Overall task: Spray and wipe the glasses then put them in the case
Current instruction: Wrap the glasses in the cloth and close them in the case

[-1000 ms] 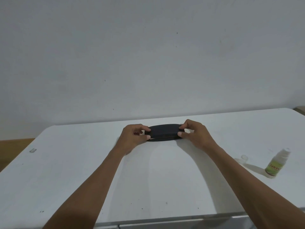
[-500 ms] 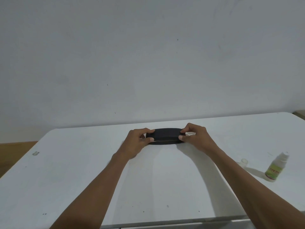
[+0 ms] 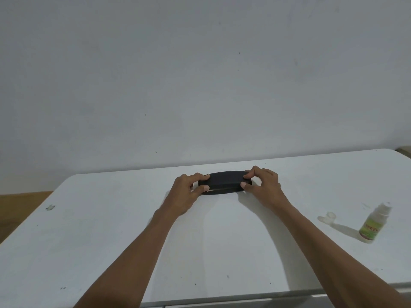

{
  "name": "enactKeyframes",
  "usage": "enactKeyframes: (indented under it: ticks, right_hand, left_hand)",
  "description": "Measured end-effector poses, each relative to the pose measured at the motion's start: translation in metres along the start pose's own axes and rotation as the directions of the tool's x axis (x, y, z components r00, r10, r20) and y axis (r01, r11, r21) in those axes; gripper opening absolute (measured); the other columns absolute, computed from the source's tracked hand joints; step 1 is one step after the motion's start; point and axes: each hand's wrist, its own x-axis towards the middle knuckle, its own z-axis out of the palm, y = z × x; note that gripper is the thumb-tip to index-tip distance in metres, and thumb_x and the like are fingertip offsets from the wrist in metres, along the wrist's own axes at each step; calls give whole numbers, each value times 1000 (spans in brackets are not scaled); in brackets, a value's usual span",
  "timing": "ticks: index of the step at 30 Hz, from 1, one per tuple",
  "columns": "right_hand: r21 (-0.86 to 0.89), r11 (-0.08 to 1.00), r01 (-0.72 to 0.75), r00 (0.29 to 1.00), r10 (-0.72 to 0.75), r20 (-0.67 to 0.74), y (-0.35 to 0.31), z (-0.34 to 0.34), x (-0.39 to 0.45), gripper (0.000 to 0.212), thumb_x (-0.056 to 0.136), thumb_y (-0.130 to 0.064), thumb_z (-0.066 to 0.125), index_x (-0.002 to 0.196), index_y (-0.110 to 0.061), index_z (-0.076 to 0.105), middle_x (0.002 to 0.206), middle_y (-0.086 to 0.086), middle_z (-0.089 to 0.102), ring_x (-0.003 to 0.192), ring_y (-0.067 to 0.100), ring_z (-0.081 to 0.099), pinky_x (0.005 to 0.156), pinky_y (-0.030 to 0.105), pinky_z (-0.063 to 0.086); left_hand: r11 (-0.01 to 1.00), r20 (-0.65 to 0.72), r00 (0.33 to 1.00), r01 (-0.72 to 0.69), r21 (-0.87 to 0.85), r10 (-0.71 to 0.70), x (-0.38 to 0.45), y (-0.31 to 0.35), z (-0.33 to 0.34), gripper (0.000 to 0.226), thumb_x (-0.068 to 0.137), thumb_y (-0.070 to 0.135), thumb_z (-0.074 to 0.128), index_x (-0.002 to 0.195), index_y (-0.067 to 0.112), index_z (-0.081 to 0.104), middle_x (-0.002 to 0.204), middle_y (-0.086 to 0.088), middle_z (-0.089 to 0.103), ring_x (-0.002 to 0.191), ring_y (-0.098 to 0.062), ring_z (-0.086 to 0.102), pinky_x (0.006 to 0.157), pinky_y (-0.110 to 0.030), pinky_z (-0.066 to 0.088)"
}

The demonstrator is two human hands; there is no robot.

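Observation:
A black glasses case (image 3: 224, 182) lies closed on the white table (image 3: 111, 230), far centre. My left hand (image 3: 185, 194) pinches its left end with thumb and fingers. My right hand (image 3: 264, 185) pinches its right end the same way. A thin pale line shows along the case's front seam. The glasses are hidden from view. A small spray bottle (image 3: 373, 223) with a green label stands at the right, with its clear cap (image 3: 330, 217) lying on the table to its left.
A plain white wall rises right behind the table's far edge. A small grey scrap (image 3: 50, 207) lies near the left edge. Wooden floor (image 3: 20, 205) shows beyond the left edge. The table's front edge runs along the bottom.
Both hands keep their grip on the case ends. The case and hands sit slightly lower in view as the camera tilted up. Fingers shifted a little on the case.

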Motion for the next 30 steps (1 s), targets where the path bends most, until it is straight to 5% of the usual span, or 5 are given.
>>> enactKeyframes:
  ticks: [5,11,18,23,30]
  right_hand:
    - [-23,999,38,999,-38,0,0,4,-2,13,90,-23,70,95,-27,59,116,-34,53,147,16,19,107,38,21]
    - [-28,1000,8,1000,-8,-11,1,-4,4,13,82,-24,78,87,-27,67,166,-14,20,150,10,6,117,44,20]
    - [-119,986,120,988,-107,108,-5,-8,14,21,82,-27,80,87,-26,59,122,-5,69,117,21,61,90,38,47]
    - [-177,972,157,976,-125,179,-6,-9,9,36,79,-31,82,102,-32,54,109,-7,68,103,19,64,80,36,51]
    - [-114,978,172,976,-154,154,-7,-2,20,36,82,-21,80,113,-30,63,114,-7,69,107,15,64,86,30,50]
  left_hand:
    - [1000,0,1000,-12,0,12,1,-1,1,31,91,23,74,122,27,73,82,-2,45,75,-17,45,69,-12,37]
    - [1000,9,1000,-12,-1,12,2,-9,2,32,90,28,75,121,34,71,93,-9,56,78,-14,49,74,-18,39]
    - [1000,29,1000,-10,-8,10,4,-16,1,37,83,33,81,118,39,70,115,-6,62,99,-7,57,85,-12,42]
    - [998,79,996,-26,-50,30,4,-16,6,40,78,28,86,110,39,65,116,11,67,103,-10,62,89,-33,54]
    - [985,-18,1000,7,-175,-10,15,-19,8,38,73,8,88,107,18,74,109,2,72,95,-23,65,76,-12,49]
